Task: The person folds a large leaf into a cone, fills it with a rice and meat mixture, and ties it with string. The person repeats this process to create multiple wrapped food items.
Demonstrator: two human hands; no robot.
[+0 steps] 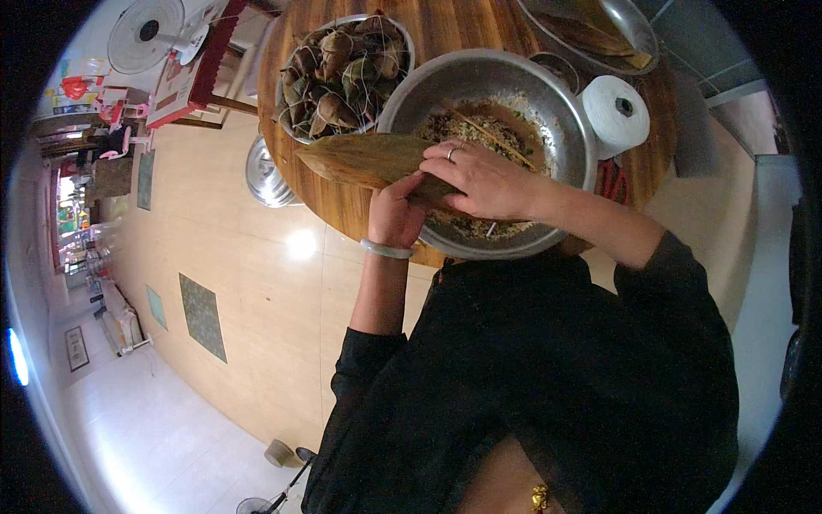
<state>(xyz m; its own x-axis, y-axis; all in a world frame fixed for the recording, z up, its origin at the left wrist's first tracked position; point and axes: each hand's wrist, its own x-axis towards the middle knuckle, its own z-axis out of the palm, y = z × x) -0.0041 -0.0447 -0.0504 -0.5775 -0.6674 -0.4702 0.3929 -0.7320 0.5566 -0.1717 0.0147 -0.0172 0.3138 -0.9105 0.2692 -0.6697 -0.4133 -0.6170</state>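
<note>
My left hand wears a pale bangle and grips the lower edge of a broad dried bamboo leaf. My right hand, with a ring on one finger, holds the leaf's right end, its fingers bent over it. That end is partly hidden under my hands. Below the hands is a wide metal basin with a grain mixture holding small green bits. A pair of chopsticks appears to lie in it. The leaf's pointed end reaches left past the basin's rim.
A bowl of string-tied leaf dumplings stands at the back left of the round wooden table. At the back right, a metal basin holds leaves. A white string spool and red-handled scissors sit right of the mixing basin.
</note>
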